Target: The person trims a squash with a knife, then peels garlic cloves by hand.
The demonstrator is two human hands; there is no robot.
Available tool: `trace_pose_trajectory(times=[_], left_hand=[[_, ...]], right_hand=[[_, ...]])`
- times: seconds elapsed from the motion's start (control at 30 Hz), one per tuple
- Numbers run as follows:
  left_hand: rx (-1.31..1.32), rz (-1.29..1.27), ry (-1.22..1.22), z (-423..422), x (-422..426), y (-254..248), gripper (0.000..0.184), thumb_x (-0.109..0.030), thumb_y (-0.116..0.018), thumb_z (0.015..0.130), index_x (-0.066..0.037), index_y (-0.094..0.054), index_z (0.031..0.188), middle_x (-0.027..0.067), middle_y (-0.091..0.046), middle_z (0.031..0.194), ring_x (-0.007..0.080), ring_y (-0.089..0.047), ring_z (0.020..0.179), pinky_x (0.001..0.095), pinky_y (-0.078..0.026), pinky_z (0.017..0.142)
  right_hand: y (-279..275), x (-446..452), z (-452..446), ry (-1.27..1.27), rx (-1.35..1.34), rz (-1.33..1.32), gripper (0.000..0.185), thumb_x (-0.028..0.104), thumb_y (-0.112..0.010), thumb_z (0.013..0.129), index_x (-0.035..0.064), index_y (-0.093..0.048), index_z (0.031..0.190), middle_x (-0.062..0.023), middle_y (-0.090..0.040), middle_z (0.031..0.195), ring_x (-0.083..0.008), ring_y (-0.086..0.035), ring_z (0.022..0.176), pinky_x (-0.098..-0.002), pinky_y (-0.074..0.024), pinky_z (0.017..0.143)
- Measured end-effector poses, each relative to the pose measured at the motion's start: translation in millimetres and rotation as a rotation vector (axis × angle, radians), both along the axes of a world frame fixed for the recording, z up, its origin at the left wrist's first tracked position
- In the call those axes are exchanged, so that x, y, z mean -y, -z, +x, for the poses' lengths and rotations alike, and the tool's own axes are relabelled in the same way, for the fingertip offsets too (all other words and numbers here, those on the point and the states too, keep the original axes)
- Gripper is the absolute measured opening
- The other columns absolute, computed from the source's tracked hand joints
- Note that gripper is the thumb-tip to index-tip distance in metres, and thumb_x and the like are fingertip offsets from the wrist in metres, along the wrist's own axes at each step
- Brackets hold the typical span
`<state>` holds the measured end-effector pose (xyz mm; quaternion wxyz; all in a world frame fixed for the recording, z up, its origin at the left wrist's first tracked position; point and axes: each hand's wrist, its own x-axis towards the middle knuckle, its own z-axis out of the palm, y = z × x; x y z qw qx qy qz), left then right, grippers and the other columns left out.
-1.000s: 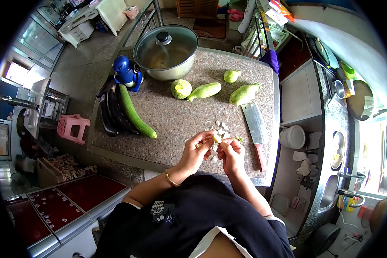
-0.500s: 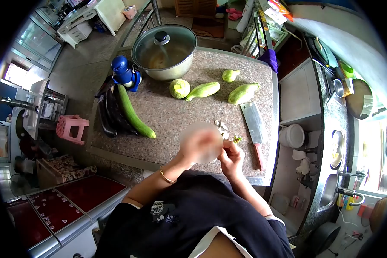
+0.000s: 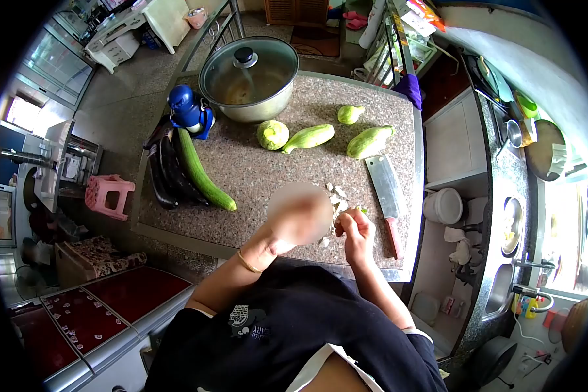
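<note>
My left hand [image 3: 300, 215], with a bangle on its wrist, is above the near part of the stone-topped table [image 3: 255, 176]. A blur covers its fingers, so whatever they hold is hidden. Close to its right, my right hand [image 3: 358, 235] is closed in a pinch; what it pinches is too small to make out. Small pale pieces [image 3: 337, 194] lie just beyond the hands, and another pale scrap [image 3: 324, 242] rests between them. Right of my right hand lies a cleaver [image 3: 387, 189] with a red handle, its blade pointing away.
Pale green squashes [image 3: 309, 138] lie toward the back. A lidded pot [image 3: 268, 98] and a blue bottle [image 3: 188, 111] stand at the far left. Dark eggplants [image 3: 170, 170] and a long green cucumber-like vegetable [image 3: 199, 173] lie at left. A sink counter [image 3: 487, 255] runs along the right.
My hands have moved apart, the left one shifting left and the right one slightly right. A pale scrap now shows on the table between them.
</note>
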<state>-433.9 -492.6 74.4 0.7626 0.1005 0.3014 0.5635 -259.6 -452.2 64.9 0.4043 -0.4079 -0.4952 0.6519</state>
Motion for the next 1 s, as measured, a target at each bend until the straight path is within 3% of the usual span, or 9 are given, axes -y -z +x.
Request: trace_pose_trajectory(times=[0.1,0.17,0.37,0.43,0.63,0.8,0.87,0.97,1.0], left_hand=[[0.130,0.027,0.012,-3,0,6,0.027,-0.013,-0.057,0.086,-0.008,-0.054,0.112,0.0053,-0.057,0.097,0.0031,-0.040,0.061,0.0142,-0.033,0.048],[0.118,0.019,0.001,-3,-1,3,0.028,-0.014,-0.058,0.086,-0.008,-0.054,0.112,0.0061,-0.056,0.098,0.0031,-0.040,0.062,0.0140,-0.033,0.048],[0.106,-0.009,-0.006,-2,-1,5,0.028,-0.020,-0.056,0.088,-0.008,-0.053,0.114,0.0072,-0.056,0.100,0.0038,-0.043,0.063,0.0140,-0.035,0.048],[0.102,-0.054,-0.009,-2,-3,-1,0.027,-0.021,-0.055,0.089,-0.008,-0.053,0.112,0.0075,-0.056,0.102,0.0044,-0.046,0.064,0.0143,-0.037,0.048],[0.016,-0.088,-0.035,0,-2,-15,0.024,-0.021,-0.053,0.090,-0.008,-0.053,0.110,0.0078,-0.058,0.106,0.0055,-0.053,0.066,0.0157,-0.040,0.049],[-0.054,0.015,-0.118,2,0,-18,0.023,-0.019,-0.052,0.090,-0.007,-0.053,0.110,0.0081,-0.059,0.105,0.0062,-0.054,0.067,0.0162,-0.040,0.050],[-0.387,0.166,-0.149,6,3,-14,0.023,-0.018,-0.053,0.090,-0.006,-0.054,0.110,0.0079,-0.061,0.102,0.0059,-0.054,0.068,0.0159,-0.039,0.050],[-1.499,0.786,-0.286,14,4,-21,0.015,-0.007,-0.057,0.084,-0.004,-0.057,0.099,0.0097,-0.063,0.093,0.0192,-0.062,0.080,0.0279,-0.049,0.063],[-1.503,0.851,-0.274,21,1,-30,0.015,-0.002,-0.058,0.080,-0.004,-0.058,0.094,0.0104,-0.062,0.092,0.0260,-0.062,0.085,0.0333,-0.050,0.070]], right_hand=[[2,-4,-1,-0.012,0.398,0.069,0.008,0.008,-0.059,0.081,0.0012,-0.058,0.080,-0.0022,-0.057,0.071,-0.0131,-0.054,0.061,-0.0268,-0.0445,0.059],[6,-6,-3,-0.023,0.661,0.447,0.005,0.007,-0.061,0.077,0.0026,-0.061,0.080,-0.0060,-0.059,0.076,-0.0197,-0.057,0.068,-0.0306,-0.0459,0.064],[-5,-7,-7,-0.015,0.646,0.711,0.015,0.007,-0.065,0.074,0.0031,-0.061,0.089,-0.0101,-0.058,0.080,-0.0228,-0.059,0.072,-0.0327,-0.0466,0.066],[-22,-2,-14,0.029,0.393,0.557,0.012,0.002,-0.066,0.074,0.0021,-0.061,0.085,-0.0094,-0.058,0.078,-0.0190,-0.059,0.068,-0.0297,-0.0473,0.062],[-28,3,-22,-0.054,0.365,0.598,0.012,0.001,-0.065,0.077,0.0008,-0.059,0.087,-0.0066,-0.058,0.073,-0.0144,-0.057,0.063,-0.0264,-0.0471,0.059],[-12,11,-25,-0.081,-0.088,-0.093,0.010,0.008,-0.059,0.084,0.0006,-0.057,0.090,-0.0058,-0.061,0.082,-0.0121,-0.058,0.074,-0.0249,-0.0472,0.070],[-16,12,-27,-0.085,-0.341,-0.359,0.023,0.023,-0.051,0.089,0.0012,-0.055,0.095,-0.0080,-0.060,0.089,-0.0173,-0.058,0.084,-0.0300,-0.0459,0.080],[-7,12,-32,-0.078,-0.653,-0.737,0.050,0.047,-0.034,0.092,0.0020,-0.053,0.105,-0.0122,-0.056,0.106,-0.0253,-0.052,0.104,-0.0388,-0.0391,0.094],[-2,13,-30,-0.151,-0.807,-0.846,0.053,0.049,-0.034,0.092,0.0022,-0.052,0.109,-0.0133,-0.054,0.112,-0.0256,-0.049,0.108,-0.0386,-0.0371,0.096]])
